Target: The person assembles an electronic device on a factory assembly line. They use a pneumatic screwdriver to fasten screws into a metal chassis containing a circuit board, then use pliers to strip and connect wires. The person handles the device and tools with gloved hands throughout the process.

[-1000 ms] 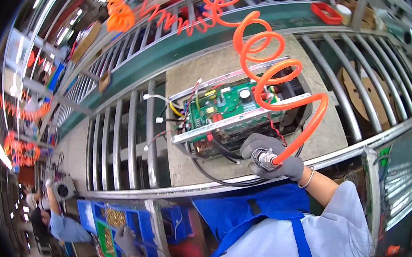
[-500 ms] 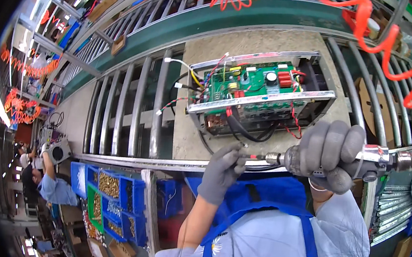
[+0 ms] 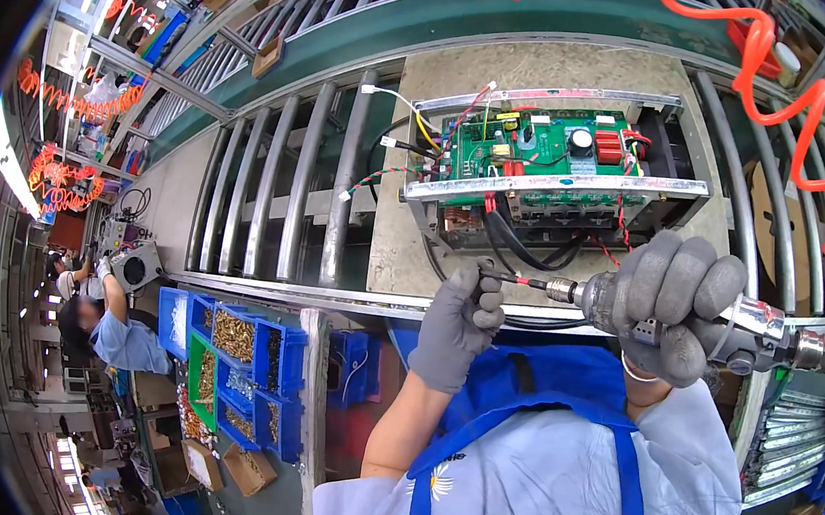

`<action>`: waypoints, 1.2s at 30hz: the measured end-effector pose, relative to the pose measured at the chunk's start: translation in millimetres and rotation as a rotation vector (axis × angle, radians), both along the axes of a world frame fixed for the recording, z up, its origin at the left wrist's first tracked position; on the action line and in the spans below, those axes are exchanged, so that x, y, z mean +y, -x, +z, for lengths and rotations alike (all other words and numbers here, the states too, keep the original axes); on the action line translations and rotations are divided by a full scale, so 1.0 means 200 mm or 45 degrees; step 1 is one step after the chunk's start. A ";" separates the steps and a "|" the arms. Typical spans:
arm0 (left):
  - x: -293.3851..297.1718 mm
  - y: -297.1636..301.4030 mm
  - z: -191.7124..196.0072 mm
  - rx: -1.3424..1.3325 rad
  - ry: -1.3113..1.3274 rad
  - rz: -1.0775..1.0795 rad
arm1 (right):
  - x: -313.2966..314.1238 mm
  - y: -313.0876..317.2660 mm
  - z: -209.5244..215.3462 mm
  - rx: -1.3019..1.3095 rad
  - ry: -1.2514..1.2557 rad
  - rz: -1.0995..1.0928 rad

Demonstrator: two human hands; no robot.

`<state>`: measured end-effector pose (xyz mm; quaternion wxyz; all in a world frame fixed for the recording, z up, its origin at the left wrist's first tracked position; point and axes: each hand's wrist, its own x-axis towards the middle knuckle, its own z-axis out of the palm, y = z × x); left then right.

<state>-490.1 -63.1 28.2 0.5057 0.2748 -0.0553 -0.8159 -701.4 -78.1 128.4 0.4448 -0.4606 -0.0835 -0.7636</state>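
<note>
My right hand, in a grey glove, is wrapped round an air screwdriver held level, its bit pointing left. At the bit's tip my gloved left hand is closed in a pinch; what its fingertips hold, if anything, is too small to make out. Just beyond both hands lies an open metal-framed chassis with a green circuit board, black cables and loose connector leads. Neither hand touches the chassis frame.
The chassis sits on a board over a roller conveyor. Blue bins of small metal fasteners stand at left, by a green bin. A coiled orange air hose hangs at right. Another person works far left.
The view has shifted, so the chassis appears further right and higher. Against it, both hands and the screwdriver have moved slightly left. Both grips look the same.
</note>
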 end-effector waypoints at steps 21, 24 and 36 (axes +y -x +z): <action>-0.64 0.20 0.60 -2.914 1.594 0.396 | 0.04 0.33 0.20 -0.149 0.257 -0.337; -0.61 0.24 0.54 -2.747 1.736 0.569 | 0.07 0.36 0.21 -0.118 0.206 -0.315; -0.24 0.13 0.09 -1.283 0.655 0.739 | -0.18 0.01 0.29 0.105 0.214 -0.002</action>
